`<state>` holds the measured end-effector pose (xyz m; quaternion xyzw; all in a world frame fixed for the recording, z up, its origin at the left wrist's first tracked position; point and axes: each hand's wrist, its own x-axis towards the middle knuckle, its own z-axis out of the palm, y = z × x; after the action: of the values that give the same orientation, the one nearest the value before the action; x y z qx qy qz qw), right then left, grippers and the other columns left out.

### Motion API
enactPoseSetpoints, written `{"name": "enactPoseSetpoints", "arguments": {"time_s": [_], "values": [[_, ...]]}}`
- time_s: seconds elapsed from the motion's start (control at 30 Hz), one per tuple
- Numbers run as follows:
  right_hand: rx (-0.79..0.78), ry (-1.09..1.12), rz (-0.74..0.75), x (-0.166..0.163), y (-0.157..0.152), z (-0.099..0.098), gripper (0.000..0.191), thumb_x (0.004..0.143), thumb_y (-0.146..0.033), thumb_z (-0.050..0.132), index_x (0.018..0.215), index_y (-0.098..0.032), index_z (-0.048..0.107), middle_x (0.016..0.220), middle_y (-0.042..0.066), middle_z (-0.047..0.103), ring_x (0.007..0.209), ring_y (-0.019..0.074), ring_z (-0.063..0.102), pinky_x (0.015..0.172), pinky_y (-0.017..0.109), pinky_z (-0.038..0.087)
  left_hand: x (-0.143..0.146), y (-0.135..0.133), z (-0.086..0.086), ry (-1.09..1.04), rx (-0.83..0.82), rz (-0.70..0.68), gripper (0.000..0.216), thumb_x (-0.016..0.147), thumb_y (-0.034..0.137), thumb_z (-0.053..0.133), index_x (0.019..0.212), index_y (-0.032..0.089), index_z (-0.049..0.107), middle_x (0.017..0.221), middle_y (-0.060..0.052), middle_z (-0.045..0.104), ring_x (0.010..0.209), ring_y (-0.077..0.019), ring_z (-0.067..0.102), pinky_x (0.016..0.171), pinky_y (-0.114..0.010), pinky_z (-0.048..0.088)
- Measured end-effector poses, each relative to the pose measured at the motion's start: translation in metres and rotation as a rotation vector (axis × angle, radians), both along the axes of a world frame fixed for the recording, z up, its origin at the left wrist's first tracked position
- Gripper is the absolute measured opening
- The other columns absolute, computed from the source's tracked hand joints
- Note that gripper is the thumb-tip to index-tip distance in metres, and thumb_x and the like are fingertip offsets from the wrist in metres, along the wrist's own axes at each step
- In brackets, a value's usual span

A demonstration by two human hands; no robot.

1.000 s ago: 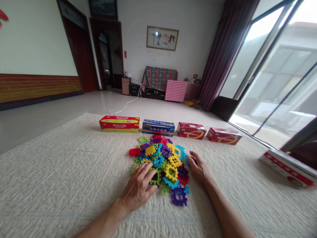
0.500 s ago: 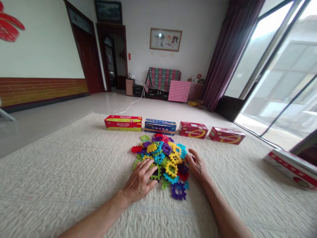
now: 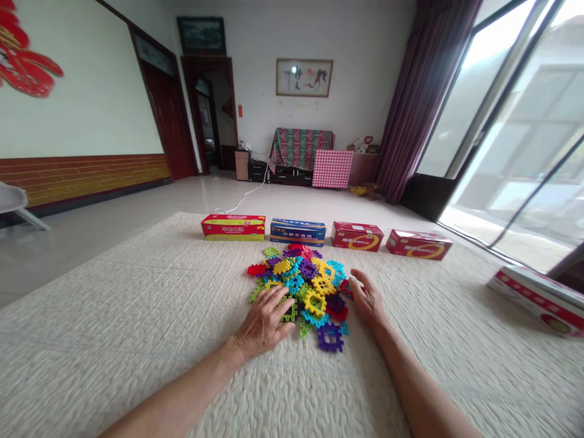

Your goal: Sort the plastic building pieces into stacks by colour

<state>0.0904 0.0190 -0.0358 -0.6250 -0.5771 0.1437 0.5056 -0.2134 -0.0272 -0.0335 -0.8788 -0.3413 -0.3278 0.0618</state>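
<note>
A heap of colourful plastic interlocking building pieces point(image 3: 306, 267) lies on the cream quilted mat point(image 3: 150, 304). My left hand point(image 3: 267, 319) rests palm down at the heap's near left side, fingers spread over a green square frame piece point(image 3: 289, 309) that they partly cover. At the right edge of the heap is my right hand point(image 3: 368, 298), fingers extended and a little curved, beside a red piece point(image 3: 347, 288). Nearest to me lies a purple window-shaped piece point(image 3: 330, 337). A yellow frame piece point(image 3: 314, 302) sits on top between the hands.
Behind the heap stand a red and yellow box point(image 3: 233, 228), a blue box point(image 3: 297, 232) and two dark red boxes point(image 3: 357, 236). A white and red box point(image 3: 536, 301) lies at the far right. A white chair point(image 3: 18, 201) shows at the left edge.
The camera view has shifted slightly. My right hand has drawn a little away from the heap, showing more of the red piece. My left hand stays over the green piece.
</note>
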Motion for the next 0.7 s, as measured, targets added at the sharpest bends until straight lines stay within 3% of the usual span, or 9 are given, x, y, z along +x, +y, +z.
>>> {"name": "enactPoseSetpoints", "arguments": {"time_s": [0.13,0.27,0.43,0.53,0.7], "values": [[-0.020,-0.063,-0.009,0.001,0.003,-0.001,0.054,0.081,-0.052,0.046,0.117,-0.016,0.060,0.115,0.014,0.065,0.097,0.0265,0.064,0.085,0.041,0.051,-0.004,0.014,0.004,-0.147,0.003,0.084,0.038,0.089,0.034,0.051,0.123,0.018,0.058,0.132,-0.012,0.056,0.123,-0.0252,0.050,0.105,-0.043,0.041],[-0.056,-0.190,-0.085,0.003,0.006,-0.002,0.054,0.079,-0.047,0.047,0.119,-0.014,0.060,0.116,0.016,0.064,0.100,0.0280,0.062,0.085,0.040,0.048,-0.021,0.060,0.007,-0.289,-0.098,0.380,0.032,0.091,0.026,0.042,0.113,0.016,0.063,0.119,-0.012,0.063,0.113,-0.0207,0.057,0.101,-0.035,0.043],[-0.143,-0.410,-0.115,0.003,0.002,0.003,0.051,0.079,-0.041,0.047,0.118,-0.012,0.060,0.106,0.017,0.066,0.102,0.0301,0.059,0.086,0.040,0.045,-0.030,0.104,0.010,-0.211,-0.434,0.782,0.037,0.091,0.035,0.041,0.114,0.016,0.063,0.114,-0.014,0.066,0.110,-0.0256,0.058,0.095,-0.038,0.043],[-0.179,-0.495,-0.029,0.003,-0.003,0.006,0.047,0.076,-0.037,0.051,0.117,-0.017,0.061,0.107,0.014,0.066,0.103,0.0296,0.058,0.088,0.041,0.043,-0.023,0.108,0.009,-0.197,-0.511,0.779,0.041,0.092,0.041,0.039,0.118,0.020,0.062,0.120,-0.012,0.065,0.113,-0.0261,0.057,0.094,-0.038,0.043],[-0.181,-0.498,0.078,0.008,-0.004,0.005,0.050,0.072,-0.032,0.057,0.119,-0.016,0.059,0.110,0.013,0.064,0.099,0.0267,0.059,0.088,0.039,0.043,-0.018,0.102,0.002,-0.210,-0.458,0.600,0.037,0.090,0.035,0.046,0.121,0.021,0.061,0.122,-0.008,0.066,0.113,-0.0213,0.058,0.097,-0.032,0.042]]}}
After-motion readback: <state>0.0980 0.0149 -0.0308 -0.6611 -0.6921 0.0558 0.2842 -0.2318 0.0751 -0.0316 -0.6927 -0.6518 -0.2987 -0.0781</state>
